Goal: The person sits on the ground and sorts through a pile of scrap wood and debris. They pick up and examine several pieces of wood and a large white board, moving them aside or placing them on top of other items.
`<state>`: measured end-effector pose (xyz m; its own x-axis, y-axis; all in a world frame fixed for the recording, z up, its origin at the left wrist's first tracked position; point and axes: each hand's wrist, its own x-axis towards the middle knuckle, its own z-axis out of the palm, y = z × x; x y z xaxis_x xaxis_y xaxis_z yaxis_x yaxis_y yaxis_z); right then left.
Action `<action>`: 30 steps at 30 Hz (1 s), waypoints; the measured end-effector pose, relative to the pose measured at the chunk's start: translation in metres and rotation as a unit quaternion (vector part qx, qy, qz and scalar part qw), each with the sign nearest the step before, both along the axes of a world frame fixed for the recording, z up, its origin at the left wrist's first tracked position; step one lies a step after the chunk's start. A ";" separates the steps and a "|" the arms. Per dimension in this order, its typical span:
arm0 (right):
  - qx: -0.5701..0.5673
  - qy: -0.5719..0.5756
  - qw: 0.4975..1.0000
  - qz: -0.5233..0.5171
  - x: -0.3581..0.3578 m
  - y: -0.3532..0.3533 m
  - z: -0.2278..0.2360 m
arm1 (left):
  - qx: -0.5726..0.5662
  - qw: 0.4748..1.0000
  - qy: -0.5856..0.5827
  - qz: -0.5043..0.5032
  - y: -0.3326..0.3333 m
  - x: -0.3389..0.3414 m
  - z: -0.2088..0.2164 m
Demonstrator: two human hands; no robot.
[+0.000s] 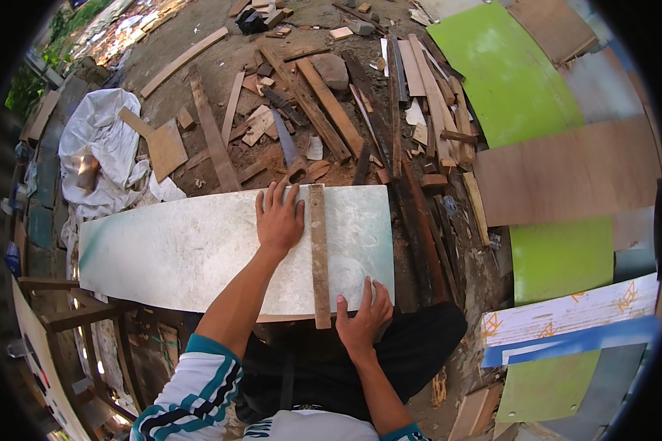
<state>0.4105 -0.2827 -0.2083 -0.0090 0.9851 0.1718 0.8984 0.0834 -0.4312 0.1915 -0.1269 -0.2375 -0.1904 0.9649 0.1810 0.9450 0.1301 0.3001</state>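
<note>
In front of me lies a long whitish board (176, 246) with pale teal tints at its ends. A narrow wooden strip (318, 257) crosses it from far edge to near edge, right of the middle. My left hand (280, 218) rests flat on the board just left of the strip, fingers stretched toward the far edge. At the near right corner, my right hand (364, 316) touches the board with thumb and fingers apart. Neither hand grips the strip. Just beyond the far edge lies a handsaw (287, 140), its wooden handle near my left fingertips.
Scrap wood and planks (331, 103) litter the dirt beyond the board. A white sack (99, 140) lies at the far left, above a wooden frame (88, 316). Green panels (504, 73) and a brown plywood sheet (566, 173) line the right. Dark beams (419, 228) run beside the board.
</note>
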 end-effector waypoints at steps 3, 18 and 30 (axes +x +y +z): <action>-0.019 -0.032 0.993 -0.115 0.028 0.024 0.006 | 0.043 0.999 0.020 -0.004 -0.002 0.002 -0.001; -0.138 0.206 0.968 -0.043 0.060 0.059 -0.004 | -0.020 0.975 -0.079 -0.207 -0.030 -0.002 0.020; -0.080 0.227 0.970 -0.022 0.068 0.065 -0.015 | -0.032 0.986 -0.040 -0.158 -0.038 0.020 0.016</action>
<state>0.4790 -0.2179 -0.2238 0.0744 0.9972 -0.0066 0.6147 -0.0511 -0.7871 0.2116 -0.1653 -0.2219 0.1097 0.9874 0.1136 0.9154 -0.1449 0.3756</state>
